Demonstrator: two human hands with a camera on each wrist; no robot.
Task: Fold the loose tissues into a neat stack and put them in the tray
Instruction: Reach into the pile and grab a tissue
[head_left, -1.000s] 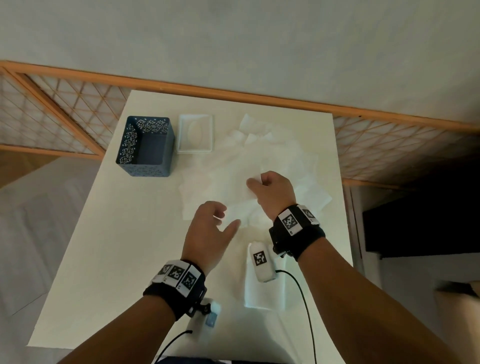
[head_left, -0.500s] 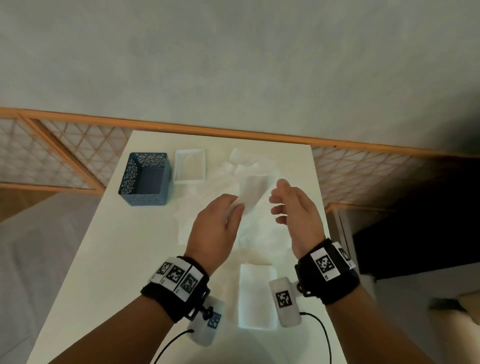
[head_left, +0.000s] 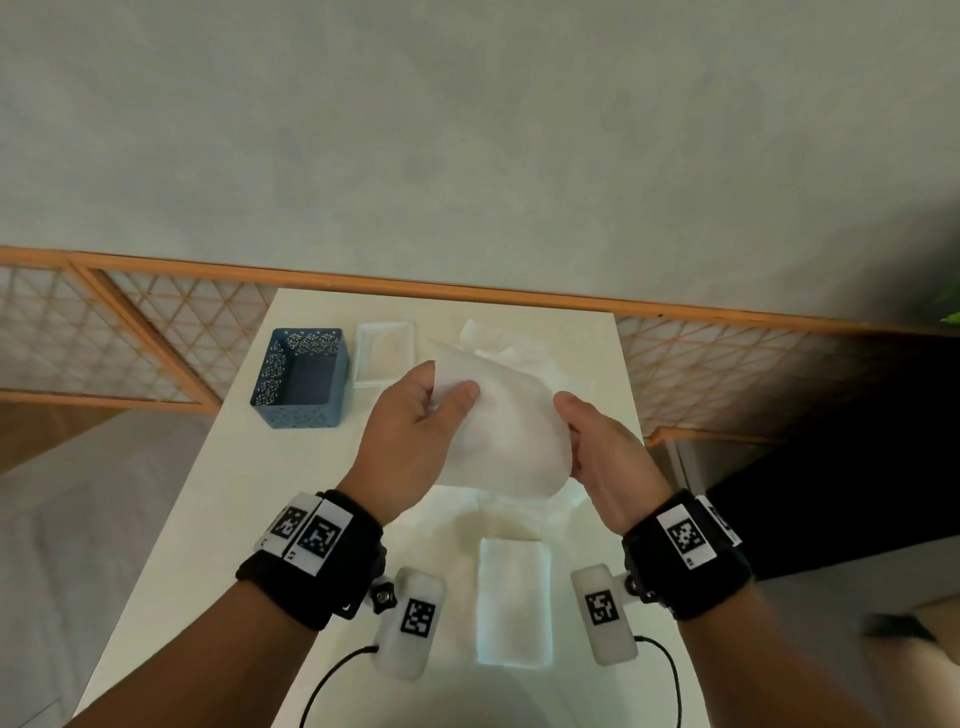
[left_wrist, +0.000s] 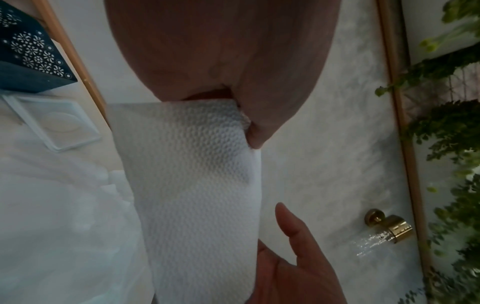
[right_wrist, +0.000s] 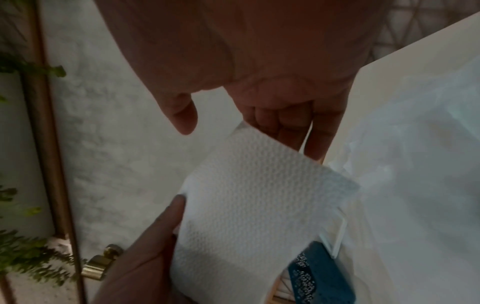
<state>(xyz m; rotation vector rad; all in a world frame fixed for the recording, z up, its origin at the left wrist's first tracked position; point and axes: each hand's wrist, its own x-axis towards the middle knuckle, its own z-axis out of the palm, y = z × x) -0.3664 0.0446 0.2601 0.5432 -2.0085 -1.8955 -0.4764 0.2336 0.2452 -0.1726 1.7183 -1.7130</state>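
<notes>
Left hand (head_left: 415, 441) pinches the left edge of one embossed tissue (head_left: 501, 431), thumb on top; right hand (head_left: 605, 452) supports the right edge on loosely curled fingers, thumb lifted clear in the wrist view. Sheet is held in the air above the loose tissues (head_left: 519, 353) on the table (head_left: 171, 519). Folded stack (head_left: 514, 605) lies near; white tray (head_left: 384, 358) far left, beside the blue basket (head_left: 301, 379). For a clean fold, probably bring edge to edge, keep the sheet taut, crease once.
</notes>
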